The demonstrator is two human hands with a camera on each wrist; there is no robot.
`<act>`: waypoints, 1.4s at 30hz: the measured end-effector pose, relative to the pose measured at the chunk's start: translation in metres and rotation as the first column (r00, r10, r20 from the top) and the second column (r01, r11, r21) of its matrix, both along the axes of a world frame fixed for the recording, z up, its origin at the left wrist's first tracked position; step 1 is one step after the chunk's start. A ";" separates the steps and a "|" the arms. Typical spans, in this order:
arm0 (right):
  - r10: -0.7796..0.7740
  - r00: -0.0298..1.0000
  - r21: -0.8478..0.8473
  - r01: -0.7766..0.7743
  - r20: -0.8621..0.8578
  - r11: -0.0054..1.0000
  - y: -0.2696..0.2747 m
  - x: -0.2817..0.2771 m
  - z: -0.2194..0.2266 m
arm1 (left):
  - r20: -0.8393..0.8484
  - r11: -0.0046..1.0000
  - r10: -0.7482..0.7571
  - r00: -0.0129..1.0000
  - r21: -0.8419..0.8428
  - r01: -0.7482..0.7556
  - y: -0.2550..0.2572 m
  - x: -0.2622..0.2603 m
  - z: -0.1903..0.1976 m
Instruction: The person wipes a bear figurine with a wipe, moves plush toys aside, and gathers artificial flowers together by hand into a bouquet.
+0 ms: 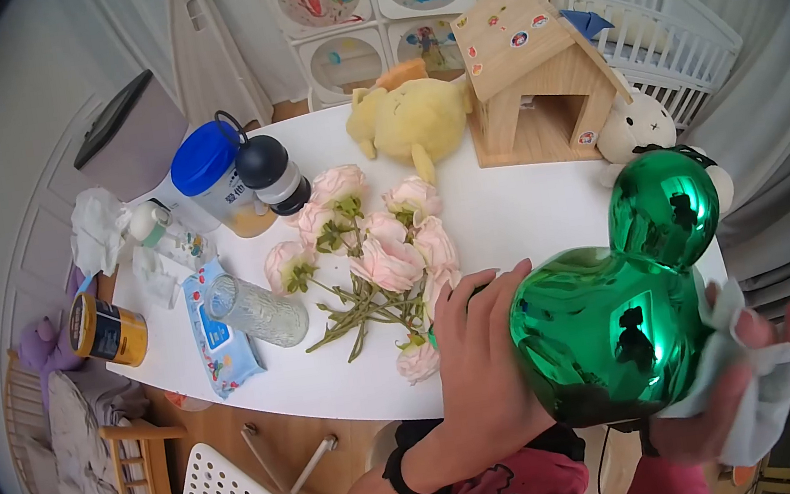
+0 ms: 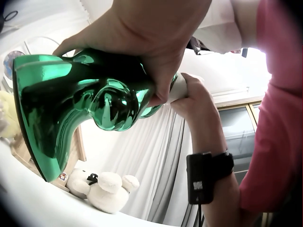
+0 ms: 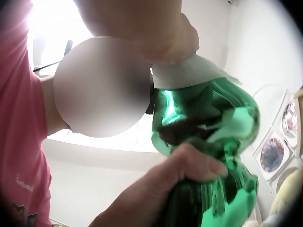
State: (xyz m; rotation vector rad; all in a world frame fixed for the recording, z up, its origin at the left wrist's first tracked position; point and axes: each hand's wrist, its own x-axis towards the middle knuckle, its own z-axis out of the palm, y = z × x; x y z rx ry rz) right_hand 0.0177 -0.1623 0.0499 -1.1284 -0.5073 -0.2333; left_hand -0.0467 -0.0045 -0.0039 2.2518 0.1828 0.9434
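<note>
- The left hand grips the glossy green balloon-shaped figure, its thumb wrapped round it; some of its fingertips are hidden by the figure in the head view.
- The right hand holds a thin white cloth against the figure, on the far side from the left hand's grip; the cloth covers part of its fingers.
- The figure lies between the two hands, above the near edge of the white table; its flared end is out of sight in the head view and cut off in the right wrist view.
- A blurred round patch hides part of the right wrist view.
- Left of the grip lie pale pink flowers with green stems, then a clear ribbed glass vase and a light blue wipes packet, its print too small to read.
- Farther left, the blue-lidded tub bears dark characters, too small to read surely; the label on the yellow-and-black tub cannot be made out.
</note>
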 end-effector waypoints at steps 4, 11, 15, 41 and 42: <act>-0.303 0.950 -0.127 0.310 0.072 0.942 0.005 0.006 0.005 | 0.002 0.989 0.127 0.992 0.076 -0.127 -0.002 0.001 -0.006; 0.369 0.895 0.127 -0.408 0.250 0.904 0.011 0.062 0.010 | -0.029 0.992 0.043 0.999 0.121 -0.039 0.005 -0.002 0.009; 0.472 0.850 -0.280 -0.406 0.236 0.870 0.032 0.079 0.027 | -0.067 0.994 -0.085 0.994 0.070 0.090 0.000 -0.002 0.005; 0.507 0.199 0.072 -0.882 -0.838 0.466 0.063 0.097 -0.114 | 0.491 0.524 -0.485 0.724 -0.500 0.689 0.011 -0.002 -0.100; 0.460 0.210 0.021 -0.894 -0.863 0.447 0.060 0.105 -0.117 | 0.488 0.515 -0.497 0.718 -0.500 0.696 0.010 -0.001 -0.101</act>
